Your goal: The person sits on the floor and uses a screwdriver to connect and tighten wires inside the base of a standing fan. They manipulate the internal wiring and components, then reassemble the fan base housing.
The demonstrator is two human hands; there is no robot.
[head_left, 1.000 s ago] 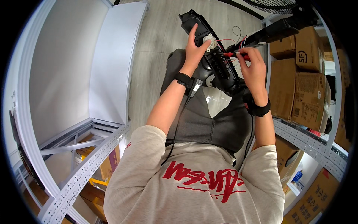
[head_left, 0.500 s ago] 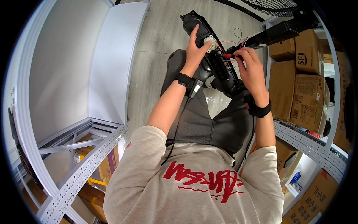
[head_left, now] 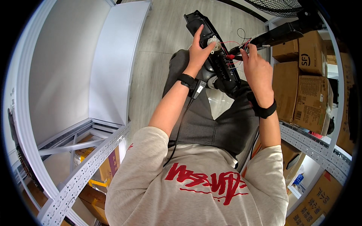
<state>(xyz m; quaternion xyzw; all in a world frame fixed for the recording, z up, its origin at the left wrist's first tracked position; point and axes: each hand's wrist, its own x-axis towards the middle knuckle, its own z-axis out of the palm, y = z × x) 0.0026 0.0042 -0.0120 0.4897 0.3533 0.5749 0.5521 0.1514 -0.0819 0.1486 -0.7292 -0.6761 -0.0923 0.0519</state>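
While the left hand [head_left: 198,51] spreads over the long black housing [head_left: 222,69], here is how it stands: forefinger stretched flat toward the far end, thumb on the round whitish part [head_left: 214,46]; that hand is part-open around the left edge and has hold of the housing, its other fingers largely out of sight; the housing lies above the knees of the grey trousers [head_left: 196,124], just beyond the lap, its long axis slanting from far left down to near right; and over on the right side comes the key relation, with the right hand [head_left: 256,62] standing just off the housing's right edge, so the thin wires [head_left: 234,67] and the slim red-and-black piece [head_left: 230,57] lie to its left, nearer to it than to the left hand; the red end points in at the housing, the dark end runs back toward the right hand, roughly across the long axis; that hand is curled, thumb and forefinger close together among the strands, though whether they pinch a wire or have nothing at all, one cannot tell; just beyond those fingertips a second long black part [head_left: 279,34] slants up to the right, more wire ends gathered at its near end; cardboard boxes [head_left: 285,88] stack up beside it, a mesh fan guard [head_left: 277,6] sits at the far edge, and pale floor [head_left: 158,34] stretches out to the left.
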